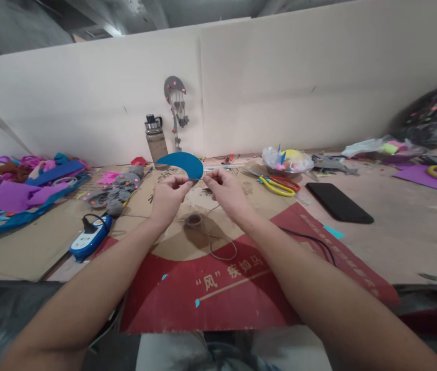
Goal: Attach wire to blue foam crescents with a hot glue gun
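A blue crescent moon [187, 164], flat and felt-like, is raised above the table. My left hand [170, 197] pinches its lower end between thumb and fingers. Close against the crescent's right edge, my right hand [226, 193] is closed in a pinch. A thin grey cord [224, 258] loops over the board and rises to the underside of my right hand; its end at the fingertips is too small to see. Below the hands sits a small roll of cord [193, 221].
Around the red and brown cardboard [156, 309] are a power strip [91, 238], a phone [339, 202], yellow-handled scissors [278, 186], a bottle [156, 141] and a bowl of scraps [287, 161]. Felt pieces [13, 196] pile up at left. A grey crescent ornament [174, 88] hangs on the wall.
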Action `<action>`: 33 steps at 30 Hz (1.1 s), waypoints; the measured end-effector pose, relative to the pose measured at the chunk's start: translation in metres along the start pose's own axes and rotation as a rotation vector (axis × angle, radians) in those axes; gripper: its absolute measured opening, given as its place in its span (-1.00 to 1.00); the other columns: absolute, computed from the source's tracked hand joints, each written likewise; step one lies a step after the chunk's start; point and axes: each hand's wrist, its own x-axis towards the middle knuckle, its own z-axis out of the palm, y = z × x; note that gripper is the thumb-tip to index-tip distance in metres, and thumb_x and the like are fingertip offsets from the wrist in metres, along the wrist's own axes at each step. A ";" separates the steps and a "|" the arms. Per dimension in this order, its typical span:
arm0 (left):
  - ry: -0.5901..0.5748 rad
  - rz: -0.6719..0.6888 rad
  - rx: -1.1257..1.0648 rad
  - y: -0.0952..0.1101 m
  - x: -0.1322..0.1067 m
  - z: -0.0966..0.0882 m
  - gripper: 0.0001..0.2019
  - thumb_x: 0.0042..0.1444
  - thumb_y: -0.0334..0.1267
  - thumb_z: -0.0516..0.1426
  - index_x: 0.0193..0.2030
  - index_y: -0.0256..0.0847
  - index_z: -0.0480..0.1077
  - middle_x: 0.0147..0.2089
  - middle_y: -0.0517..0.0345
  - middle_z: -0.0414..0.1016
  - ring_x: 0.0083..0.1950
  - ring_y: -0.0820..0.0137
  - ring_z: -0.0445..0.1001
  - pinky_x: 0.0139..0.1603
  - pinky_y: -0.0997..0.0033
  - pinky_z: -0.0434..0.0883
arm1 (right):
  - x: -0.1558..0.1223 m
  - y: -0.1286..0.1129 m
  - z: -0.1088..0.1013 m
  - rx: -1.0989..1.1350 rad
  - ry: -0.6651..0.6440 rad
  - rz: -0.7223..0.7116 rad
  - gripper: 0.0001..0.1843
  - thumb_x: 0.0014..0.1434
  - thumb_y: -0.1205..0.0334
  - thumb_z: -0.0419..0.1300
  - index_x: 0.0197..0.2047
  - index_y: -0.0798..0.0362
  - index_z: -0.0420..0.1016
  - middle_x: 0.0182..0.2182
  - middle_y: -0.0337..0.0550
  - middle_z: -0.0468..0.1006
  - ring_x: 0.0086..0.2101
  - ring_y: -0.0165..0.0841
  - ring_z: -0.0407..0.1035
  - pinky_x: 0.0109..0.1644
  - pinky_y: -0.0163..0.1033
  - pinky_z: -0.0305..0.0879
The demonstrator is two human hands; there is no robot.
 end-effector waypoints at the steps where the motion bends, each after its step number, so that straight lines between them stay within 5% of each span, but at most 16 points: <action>1: -0.021 -0.008 -0.008 0.000 0.000 0.001 -0.89 -0.07 -0.23 0.23 -0.45 -0.21 0.44 -0.65 0.29 0.27 -0.64 0.55 0.11 -0.58 0.48 0.06 | 0.001 -0.002 -0.003 -0.045 0.031 -0.042 -0.83 0.11 0.12 0.10 -0.41 0.02 0.26 -0.55 -0.34 0.23 -0.53 -0.48 0.12 -0.46 -0.32 0.12; 8: -0.103 -0.063 -0.091 -0.007 -0.001 0.003 -0.86 -0.07 -0.19 0.24 -0.46 -0.19 0.41 -0.61 0.28 0.28 -0.63 0.57 0.14 -0.61 0.51 0.05 | -0.004 -0.012 -0.007 -0.259 0.104 -0.269 -0.90 0.11 0.20 0.11 -0.39 0.03 0.28 -0.56 -0.33 0.24 -0.52 -0.48 0.10 -0.42 -0.32 0.08; 23: -0.117 -0.140 -0.386 -0.008 0.000 0.004 -0.82 -0.10 -0.24 0.26 -0.40 -0.27 0.37 -0.57 0.32 0.21 -0.63 0.65 0.09 -0.64 0.59 -0.04 | 0.002 0.007 -0.004 0.060 -0.005 0.043 -0.80 0.01 0.15 0.20 -0.48 0.03 0.26 -0.60 -0.36 0.21 -0.59 -0.52 0.04 -0.53 -0.34 -0.02; 33: -0.248 -0.180 -0.544 -0.007 0.004 0.004 -0.84 -0.07 -0.31 0.26 -0.43 -0.29 0.34 -0.53 0.30 0.23 -0.58 0.65 0.17 -0.59 0.61 0.09 | -0.002 0.000 -0.005 0.361 -0.111 0.166 -0.78 -0.08 0.15 0.26 -0.44 0.04 0.29 -0.58 -0.40 0.15 -0.62 -0.57 -0.09 -0.60 -0.36 -0.17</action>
